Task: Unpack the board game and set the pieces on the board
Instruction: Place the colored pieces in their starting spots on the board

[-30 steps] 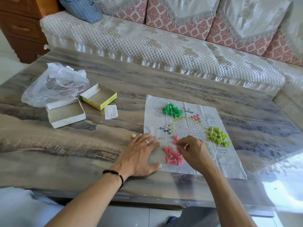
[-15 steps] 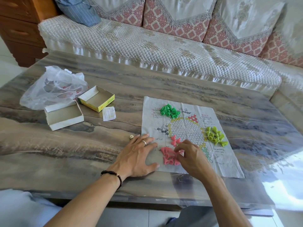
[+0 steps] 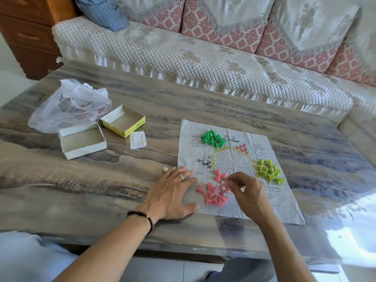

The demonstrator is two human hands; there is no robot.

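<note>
Left hand [image 3: 173, 195] flat, fingers spread, pressing the board [image 3: 234, 171] edge on the counter [image 3: 81, 190]. Right hand [image 3: 247, 192] curled over pink pieces [image 3: 213, 195]; whether pinching one, unclear, fingertips hidden. Beyond: green [image 3: 213, 138] and yellow [image 3: 269, 173] heaps on the board.

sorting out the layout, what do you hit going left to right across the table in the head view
plastic bag → white box tray → yellow box tray → paper slip → die → dark green pieces → yellow-green pieces
</note>
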